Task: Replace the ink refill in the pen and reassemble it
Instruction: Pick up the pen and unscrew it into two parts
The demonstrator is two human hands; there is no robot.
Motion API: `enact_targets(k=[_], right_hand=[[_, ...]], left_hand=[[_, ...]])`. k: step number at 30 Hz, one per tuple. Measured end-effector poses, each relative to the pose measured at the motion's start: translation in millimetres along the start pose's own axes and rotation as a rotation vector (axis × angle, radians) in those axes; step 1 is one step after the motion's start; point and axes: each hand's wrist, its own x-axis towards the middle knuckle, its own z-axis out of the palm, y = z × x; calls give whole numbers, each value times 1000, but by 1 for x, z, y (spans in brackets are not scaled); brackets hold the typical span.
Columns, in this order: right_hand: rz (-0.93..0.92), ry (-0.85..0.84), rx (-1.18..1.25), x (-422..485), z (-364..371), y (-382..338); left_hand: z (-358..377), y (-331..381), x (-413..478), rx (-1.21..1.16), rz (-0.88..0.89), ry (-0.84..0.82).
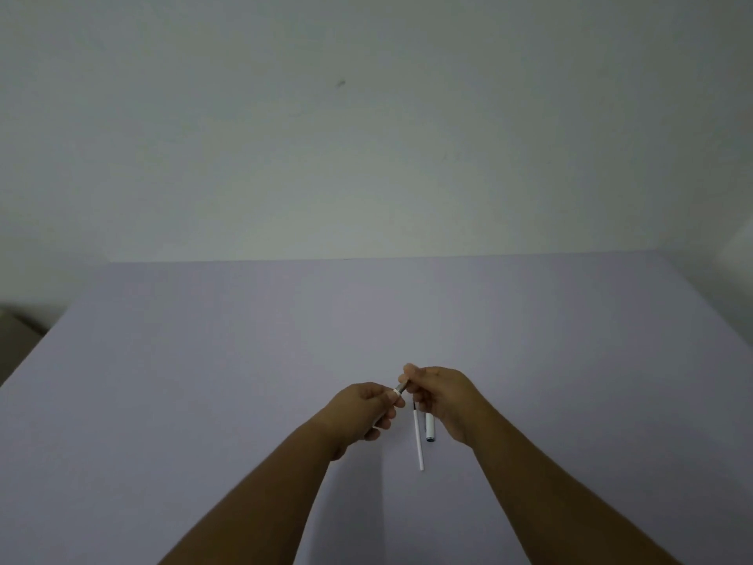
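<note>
Pale lilac tabletop (203,401) against a plain off-white wall (366,136); no tray, box or other container is seen, so nothing is held in one.

Item 1: white pen barrel with a grey metal collar (400,388), gripped in the closed left hand (366,409), collar end raised toward the right hand (442,397).

Item 2: the right hand, fingertips pinched at the collar end; what is pinched there cannot be told.

Item 3: thin white ink refill tube (418,438), lying loose on the tabletop between the hands.

Item 4: short white pen cap with a dark end (430,430), just beside the refill, partly under the right hand.

Step judged: the tip section is being unscrewed or screwed. The barrel is best held fixed and the collar turned squarely, so threads are not crossed.
</note>
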Motion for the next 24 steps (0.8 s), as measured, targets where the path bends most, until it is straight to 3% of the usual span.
enact_targets(k=[3,8,12,16,19,24], right_hand=[[7,28,-119,2,-2,2],[34,-43,-79,4,-4,-1],[57,-1,-262,6,-4,-1],[49,-98,-201,6,-7,-1],[110,-75,-268,4,-5,-4],[39,-125,-295,4,-7,-1]], left_hand=[[1,-3,2,100,34,19],[-2,-6,6,256,93,45],[-3,-6,10,390,124,67],[-4,-8,10,455,143,71],[-5,-8,10,499,156,74],[-5,-7,9,570,170,60]])
